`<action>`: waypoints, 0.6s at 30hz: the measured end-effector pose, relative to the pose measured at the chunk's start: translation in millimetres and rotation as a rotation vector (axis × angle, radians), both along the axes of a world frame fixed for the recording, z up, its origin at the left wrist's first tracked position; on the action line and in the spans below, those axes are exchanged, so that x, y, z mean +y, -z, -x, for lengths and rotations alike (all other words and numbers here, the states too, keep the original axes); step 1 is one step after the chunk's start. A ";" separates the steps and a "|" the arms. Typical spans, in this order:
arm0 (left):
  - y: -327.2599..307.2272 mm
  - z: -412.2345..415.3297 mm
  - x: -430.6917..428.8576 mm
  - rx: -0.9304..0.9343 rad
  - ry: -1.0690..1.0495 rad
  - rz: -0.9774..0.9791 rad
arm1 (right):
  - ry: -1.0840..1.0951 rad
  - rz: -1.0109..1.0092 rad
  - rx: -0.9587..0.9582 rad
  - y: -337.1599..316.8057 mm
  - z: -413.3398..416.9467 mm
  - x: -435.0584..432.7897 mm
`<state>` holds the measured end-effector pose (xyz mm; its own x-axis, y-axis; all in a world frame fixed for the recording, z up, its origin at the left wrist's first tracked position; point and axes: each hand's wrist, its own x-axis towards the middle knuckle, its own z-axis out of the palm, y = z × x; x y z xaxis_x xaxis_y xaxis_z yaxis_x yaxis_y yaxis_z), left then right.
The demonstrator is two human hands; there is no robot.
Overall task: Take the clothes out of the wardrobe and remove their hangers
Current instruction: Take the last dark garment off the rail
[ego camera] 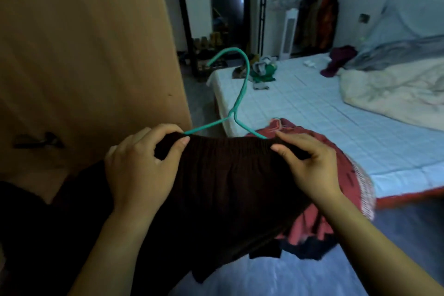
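Both grips are closed: left hand (139, 166) and right hand (310, 166) each pinch the ribbed top edge of the dark brown knit (228, 175), near centre, the teal hanger (240, 94) rising from it toward the far side. A red garment (336, 151) lies beneath, at the bed's (312, 108) near corner. Tugged hard, the hanger's arms could snag and stretch the opening

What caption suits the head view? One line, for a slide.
Left hand and right hand grip the top edge of a dark brown knitted garment, its teal wire hanger protruding.
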<state>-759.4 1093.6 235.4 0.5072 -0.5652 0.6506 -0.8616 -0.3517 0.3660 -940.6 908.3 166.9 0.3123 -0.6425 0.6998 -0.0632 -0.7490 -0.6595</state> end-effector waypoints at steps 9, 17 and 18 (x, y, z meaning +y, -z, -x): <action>61.8 103.1 -127.5 0.334 0.182 -0.025 | 0.132 -0.032 0.112 24.2 139.1 -99.1; 97.6 103.7 -249.1 0.508 0.265 -0.078 | 0.166 -0.056 0.197 42.8 152.2 -215.0; 102.1 97.0 -267.6 0.492 0.265 -0.078 | 0.171 -0.068 0.203 47.4 146.7 -231.4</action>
